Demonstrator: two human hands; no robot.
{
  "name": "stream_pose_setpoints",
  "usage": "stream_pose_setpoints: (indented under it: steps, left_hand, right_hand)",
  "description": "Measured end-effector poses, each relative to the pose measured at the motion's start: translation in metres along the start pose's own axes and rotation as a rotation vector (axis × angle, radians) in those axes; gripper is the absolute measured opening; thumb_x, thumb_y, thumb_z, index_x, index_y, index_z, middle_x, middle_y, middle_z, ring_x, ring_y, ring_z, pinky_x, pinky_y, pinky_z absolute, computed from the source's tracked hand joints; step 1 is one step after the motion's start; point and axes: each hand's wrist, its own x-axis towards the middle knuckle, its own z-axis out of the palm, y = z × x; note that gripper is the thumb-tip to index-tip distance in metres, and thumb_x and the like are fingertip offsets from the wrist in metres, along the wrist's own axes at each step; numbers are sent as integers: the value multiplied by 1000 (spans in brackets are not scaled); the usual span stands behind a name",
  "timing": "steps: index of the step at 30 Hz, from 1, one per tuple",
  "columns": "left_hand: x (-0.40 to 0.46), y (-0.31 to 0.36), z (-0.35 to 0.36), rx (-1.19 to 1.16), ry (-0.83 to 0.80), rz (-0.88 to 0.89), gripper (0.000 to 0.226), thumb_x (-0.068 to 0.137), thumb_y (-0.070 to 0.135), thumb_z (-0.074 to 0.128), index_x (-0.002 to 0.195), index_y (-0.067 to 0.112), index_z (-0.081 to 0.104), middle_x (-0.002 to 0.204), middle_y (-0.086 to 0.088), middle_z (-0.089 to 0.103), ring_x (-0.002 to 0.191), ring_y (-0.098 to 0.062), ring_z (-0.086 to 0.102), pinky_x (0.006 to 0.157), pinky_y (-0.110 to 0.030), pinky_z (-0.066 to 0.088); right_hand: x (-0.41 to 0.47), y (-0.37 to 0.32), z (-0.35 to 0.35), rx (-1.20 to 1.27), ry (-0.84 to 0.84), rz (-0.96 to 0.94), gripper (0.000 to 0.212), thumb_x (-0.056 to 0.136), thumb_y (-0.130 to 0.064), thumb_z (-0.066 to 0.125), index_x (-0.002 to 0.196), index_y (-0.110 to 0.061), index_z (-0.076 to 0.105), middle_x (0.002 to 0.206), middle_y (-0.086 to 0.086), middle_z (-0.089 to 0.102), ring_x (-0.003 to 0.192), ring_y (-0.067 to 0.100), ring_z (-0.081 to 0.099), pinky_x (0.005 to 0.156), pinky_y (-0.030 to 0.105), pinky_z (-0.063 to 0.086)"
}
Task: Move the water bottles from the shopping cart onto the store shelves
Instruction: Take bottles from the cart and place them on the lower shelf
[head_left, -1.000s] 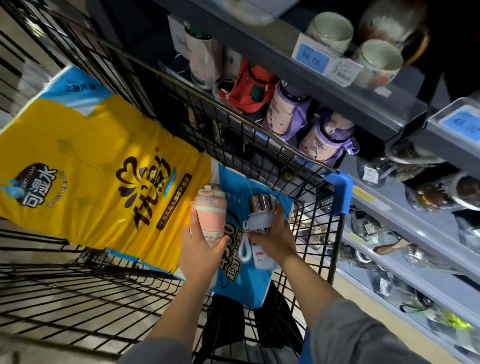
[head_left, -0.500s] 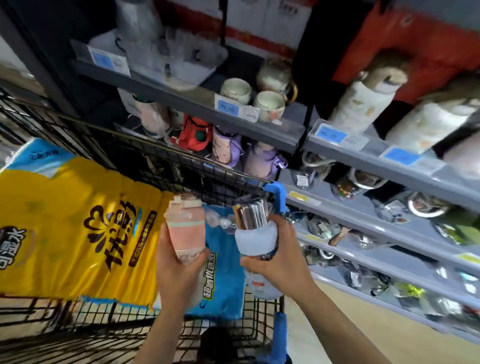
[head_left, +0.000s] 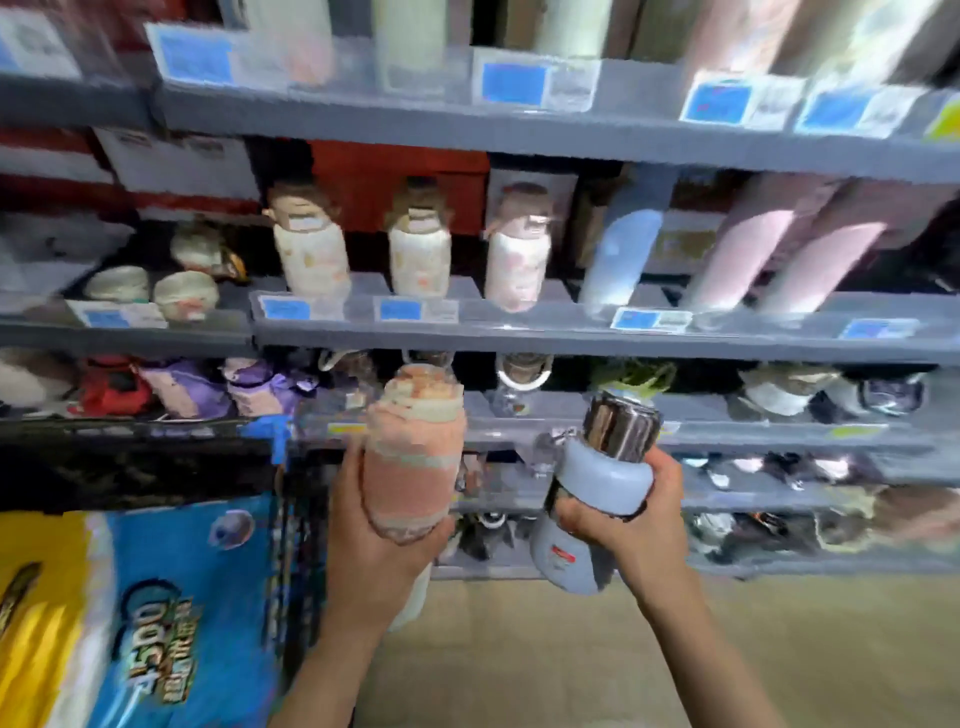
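Items in transit: 2. Pink bottle (head_left: 413, 457), gripped upright in the left hand (head_left: 371, 540); grey-blue bottle (head_left: 597, 499) with chrome cap, tilted, clasped in the right hand (head_left: 631, 525). Both held off the shopping cart (head_left: 130, 467), in front of the store shelves (head_left: 571, 338), not yet placed. Judged status: pickup done, shelving outstanding. Further bottles in cart: cannot tell.

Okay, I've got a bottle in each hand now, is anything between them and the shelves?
Nothing visible blocks the way. The pink bottle in the left hand and the blue bottle in the right hand face the stocked shelves across open air.
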Motion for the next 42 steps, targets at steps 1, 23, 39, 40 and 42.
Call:
stream_pose_setpoints:
  steps: [1, 23, 39, 40, 42]
  left_hand:
    - [-8, 11, 31, -7, -9, 12, 105, 43, 54, 79, 136, 48, 31, 137, 10, 46, 122, -14, 48, 91, -30, 43]
    - [-48, 140, 432, -253, -636, 48, 92, 35, 43, 83, 117, 53, 43, 105, 24, 62, 94, 6, 61, 71, -18, 52]
    - [47, 147, 547, -197, -469, 13, 101, 34, 45, 87, 119, 62, 35, 123, 27, 53, 112, 6, 54, 88, -25, 44]
    - [48, 146, 549, -179, -461, 15, 100, 34, 47, 84, 119, 65, 35, 125, 28, 53, 113, 5, 54, 90, -28, 44]
    - [48, 146, 552, -159, -444, 19, 99, 35, 48, 84, 117, 72, 34, 127, 27, 55, 115, 1, 55, 93, -30, 45]
  right_hand:
    - [5, 9, -31, 3, 53, 13, 97, 38, -35, 88, 123, -20, 44, 104, 2, 63, 83, 14, 67, 70, 41, 56]
    - [64, 63, -409, 48, 592, -30, 66, 48, -21, 85, 104, -28, 51, 88, -12, 65, 75, 5, 65, 61, 23, 51]
    - [267, 48, -485, 73, 492, -189, 76, 55, -15, 88, 115, -31, 44, 103, -17, 62, 91, -7, 62, 78, 10, 47]
    - [274, 50, -487, 90, 500, -179, 75, 57, -10, 88, 117, -25, 45, 101, -15, 63, 88, -8, 63, 80, 14, 49]
    - [294, 57, -491, 81, 485, -171, 71, 57, -11, 89, 116, -10, 51, 99, -6, 68, 88, -1, 67, 86, 30, 53]
